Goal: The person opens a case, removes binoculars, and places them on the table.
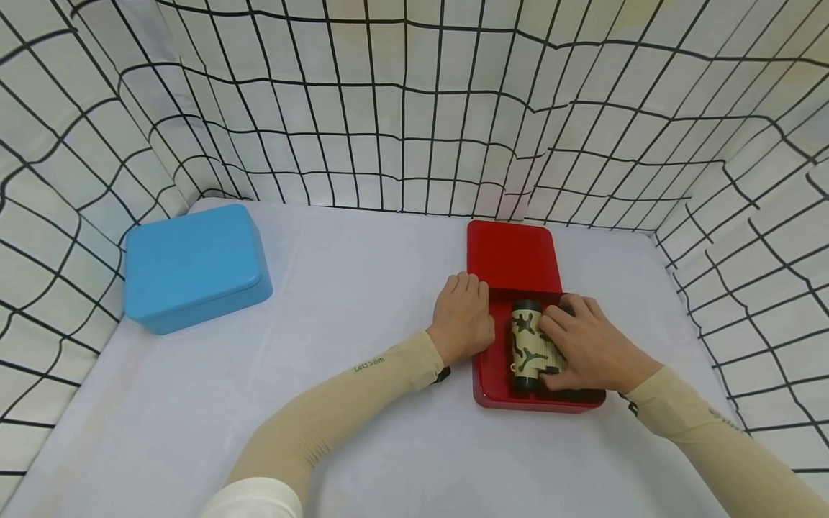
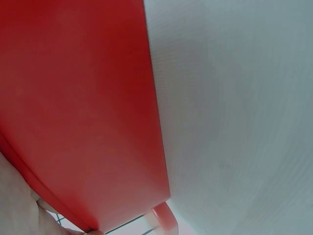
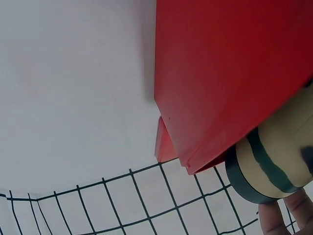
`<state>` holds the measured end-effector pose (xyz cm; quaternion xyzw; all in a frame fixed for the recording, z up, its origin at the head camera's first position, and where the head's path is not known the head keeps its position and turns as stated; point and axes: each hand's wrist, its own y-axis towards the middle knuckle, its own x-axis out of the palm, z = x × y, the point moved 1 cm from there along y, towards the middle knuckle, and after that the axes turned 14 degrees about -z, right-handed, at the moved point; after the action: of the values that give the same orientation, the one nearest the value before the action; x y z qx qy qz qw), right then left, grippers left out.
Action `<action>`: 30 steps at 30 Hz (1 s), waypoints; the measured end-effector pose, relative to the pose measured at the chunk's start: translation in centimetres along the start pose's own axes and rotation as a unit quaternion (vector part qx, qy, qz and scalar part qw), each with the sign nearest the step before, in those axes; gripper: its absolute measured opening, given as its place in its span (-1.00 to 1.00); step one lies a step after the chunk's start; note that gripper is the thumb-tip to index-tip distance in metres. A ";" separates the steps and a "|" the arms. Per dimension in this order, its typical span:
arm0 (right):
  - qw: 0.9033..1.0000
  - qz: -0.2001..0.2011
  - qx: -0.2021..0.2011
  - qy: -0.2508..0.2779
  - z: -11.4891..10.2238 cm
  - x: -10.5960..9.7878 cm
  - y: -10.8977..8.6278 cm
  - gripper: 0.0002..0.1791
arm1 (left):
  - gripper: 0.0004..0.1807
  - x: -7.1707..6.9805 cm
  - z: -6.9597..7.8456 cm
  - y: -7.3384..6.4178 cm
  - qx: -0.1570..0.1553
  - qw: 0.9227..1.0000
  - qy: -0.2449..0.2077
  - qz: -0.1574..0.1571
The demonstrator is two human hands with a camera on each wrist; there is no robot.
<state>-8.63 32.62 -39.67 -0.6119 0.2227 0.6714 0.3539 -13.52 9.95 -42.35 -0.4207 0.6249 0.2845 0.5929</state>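
Note:
A red box [image 1: 482, 392] stands on the right side of the table with its lid [image 1: 514, 255] folded back behind it. In it is a pair of camouflage binoculars [image 1: 527, 338] with black ends, partly covered by my right hand [image 1: 592, 345]. That hand grips the binoculars from the right, fingers at the far side and thumb at the near side. In the right wrist view, one barrel of the binoculars [image 3: 281, 152] shows at the box's rim with fingertips [image 3: 274, 220] by it. My left hand [image 1: 463, 316] holds the box's left rim, fingers curled over it.
A closed blue box [image 1: 194, 262] sits at the back left of the white table [image 1: 350, 280]. Black wire grid [image 1: 401, 115] with white sheeting behind it encloses the back and both sides, close behind the red lid.

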 end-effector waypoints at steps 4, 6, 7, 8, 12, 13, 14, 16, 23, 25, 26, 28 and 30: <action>1.000 0.000 -0.001 0.001 0.1 -0.3 0.0 -0.24 | -0.68 0.0 -0.1 0.0 -0.002 1.000 -0.001 -0.004; 1.000 -0.002 0.000 0.001 0.1 -0.5 -0.1 -0.25 | -0.68 0.0 -0.1 0.0 -0.002 1.000 -0.001 -0.004; 1.000 -0.002 0.000 0.003 0.1 -0.5 -0.1 -0.24 | -0.68 0.0 -0.1 0.0 -0.001 1.000 -0.002 -0.003; 1.000 -0.002 0.000 0.003 0.1 -0.6 -0.2 -0.24 | -0.68 0.0 -0.1 0.0 -0.001 1.000 -0.002 -0.003; 1.000 0.002 0.002 0.008 0.1 -0.8 -0.3 -0.23 | -0.67 0.0 -0.1 0.0 0.001 1.000 -0.002 -0.001; 1.000 0.001 0.002 0.008 0.2 -0.8 -0.4 -0.22 | -0.66 0.0 0.0 0.0 0.002 1.000 -0.001 -0.002; 1.000 0.001 0.002 0.008 0.2 -0.9 -0.4 -0.22 | -0.66 0.0 -0.1 0.0 0.002 1.000 -0.001 -0.002; 1.000 0.001 0.003 0.007 0.3 -0.9 -0.4 -0.21 | -0.66 0.0 -0.1 0.0 0.001 1.000 -0.003 -0.005; 1.000 0.012 -0.001 0.003 0.7 -1.2 -0.6 -0.21 | -0.66 0.0 -0.2 0.0 0.000 1.000 -0.006 -0.002; 1.000 0.014 -0.001 0.001 0.7 -1.3 -0.6 -0.21 | -0.66 0.0 -0.2 0.0 0.000 1.000 -0.006 0.001; 1.000 0.016 -0.001 0.000 0.8 -1.3 -0.7 -0.21 | -0.66 0.0 -0.2 0.0 0.000 1.000 -0.007 0.001; 1.000 0.019 -0.002 -0.001 0.8 -1.4 -0.7 -0.21 | -0.65 0.0 -0.1 0.0 0.001 1.000 -0.010 0.001; 1.000 0.021 -0.002 -0.001 0.9 -1.5 -0.8 -0.21 | -0.65 0.0 -0.1 0.0 0.001 1.000 -0.013 0.001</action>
<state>-8.63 33.47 -38.01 -0.6072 0.2335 0.6797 0.3388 -13.58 9.83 -42.38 -0.4159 0.6177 0.2896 0.6013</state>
